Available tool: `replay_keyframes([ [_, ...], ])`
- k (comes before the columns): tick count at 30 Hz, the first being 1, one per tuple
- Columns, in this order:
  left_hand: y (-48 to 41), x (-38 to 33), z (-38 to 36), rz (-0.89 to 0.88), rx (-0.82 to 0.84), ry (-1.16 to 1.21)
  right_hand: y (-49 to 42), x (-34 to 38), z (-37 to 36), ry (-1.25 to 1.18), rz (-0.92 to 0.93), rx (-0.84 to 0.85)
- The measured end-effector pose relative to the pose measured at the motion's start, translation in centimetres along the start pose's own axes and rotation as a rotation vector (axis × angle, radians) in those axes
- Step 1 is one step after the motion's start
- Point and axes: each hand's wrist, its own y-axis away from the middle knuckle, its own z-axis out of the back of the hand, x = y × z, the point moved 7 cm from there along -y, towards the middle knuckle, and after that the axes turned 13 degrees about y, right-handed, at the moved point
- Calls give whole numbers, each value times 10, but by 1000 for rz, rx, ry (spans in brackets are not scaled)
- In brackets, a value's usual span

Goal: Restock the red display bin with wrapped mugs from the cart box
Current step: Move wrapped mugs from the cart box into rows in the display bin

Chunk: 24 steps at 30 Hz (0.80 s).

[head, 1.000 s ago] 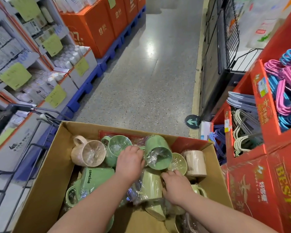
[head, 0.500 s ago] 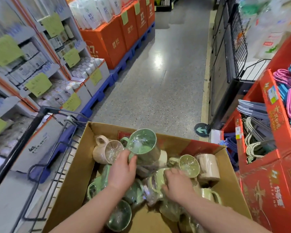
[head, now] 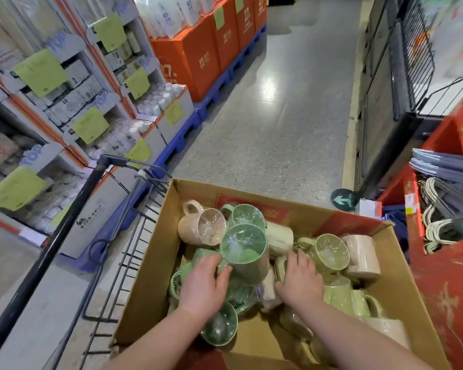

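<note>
Both arms reach down into the cardboard box (head: 145, 276) that sits on the wire cart (head: 134, 249), right in the middle of the shop aisle. The box is heaped with mugs in clear plastic wrap, lying every which way.

The left hand (head: 202, 283) grips a green mug (head: 249, 265) by its side, fingers and thumb curled round the body. The mug tilts with its wrapped mouth facing up towards the person, above the rest of the pile.

The right hand (head: 300, 279) is down among the mugs just beside it, fingers pointing forward and bent over the wrapping. I cannot tell whether it has hold of one or is only resting there. A pale green mug (head: 332, 251) lies just past its fingertips, mouth up, and a beige mug (head: 364, 257) lies on its side next to that. A pink mug (head: 201, 228) lies at the far left corner of the box.

The red display bin (head: 439, 289) stands right against the box's right side, with hangers (head: 436, 228) in the compartment beyond.
</note>
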Motion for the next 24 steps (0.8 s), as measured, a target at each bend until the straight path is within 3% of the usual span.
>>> replay_keyframes([
  [12,10,-11,-18,-16,187,-60,27,-42,6,-246,-150,-96],
  [24,38,-28,-25,-55,264,24,115,-81,28,-562,-260,-324],
])
